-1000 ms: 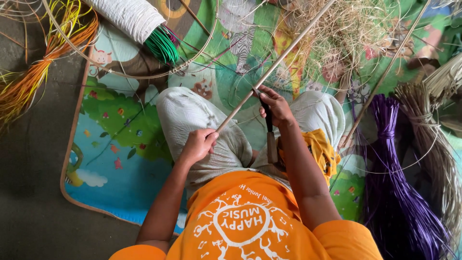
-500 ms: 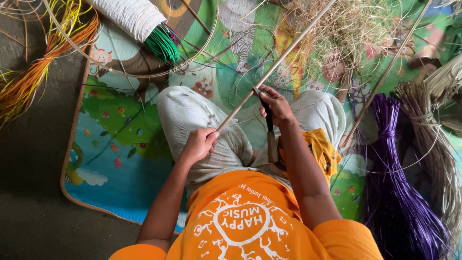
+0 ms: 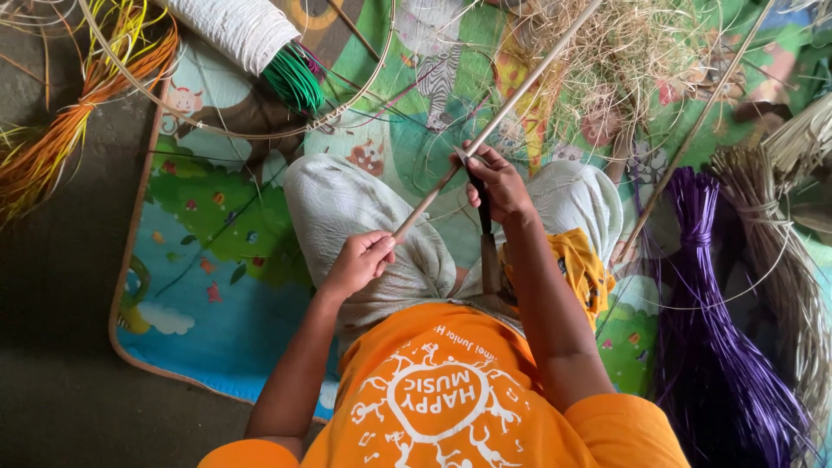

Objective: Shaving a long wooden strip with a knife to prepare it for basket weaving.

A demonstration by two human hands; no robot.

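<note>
- Cane rod, long, pale and thin, slants across the person's lap above the play mat; it looks light, stiff yet springy, best gripped near its lower end.
- Left hand is clamped on that end.
- Right hand is closed around a dark knife pressed to the rod.

Pale tan cane, purple strands, cartoon-patterned green-blue mat.

Left hand curled shut low near the lap, right hand clenched farther forward, both forearms extended
</note>
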